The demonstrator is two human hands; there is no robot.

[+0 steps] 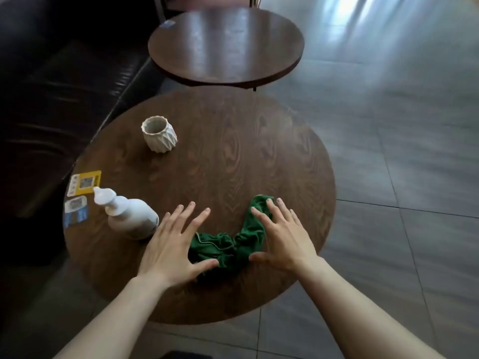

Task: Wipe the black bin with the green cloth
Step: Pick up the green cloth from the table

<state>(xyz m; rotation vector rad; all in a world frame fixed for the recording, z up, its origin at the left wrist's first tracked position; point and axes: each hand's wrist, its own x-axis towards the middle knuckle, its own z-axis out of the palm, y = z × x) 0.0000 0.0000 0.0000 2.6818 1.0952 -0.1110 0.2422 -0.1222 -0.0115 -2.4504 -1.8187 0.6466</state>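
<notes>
A crumpled green cloth (228,244) lies near the front edge of a round dark wooden table (233,151). My left hand (173,242) hovers flat over the cloth's left end, fingers spread, thumb over the fabric. My right hand (282,237) is spread over the cloth's right part, fingers resting on or just above it. Neither hand grips the cloth. No black bin shows clearly; a dark shape (186,355) sits at the bottom edge of the view, and I cannot tell what it is.
A white pump bottle (129,216) stands just left of my left hand. A white faceted cup (159,133) sits further back. Stickers (84,182) mark the table's left rim. A second round table (225,45) stands behind, a dark sofa (51,86) at left, grey tiled floor at right.
</notes>
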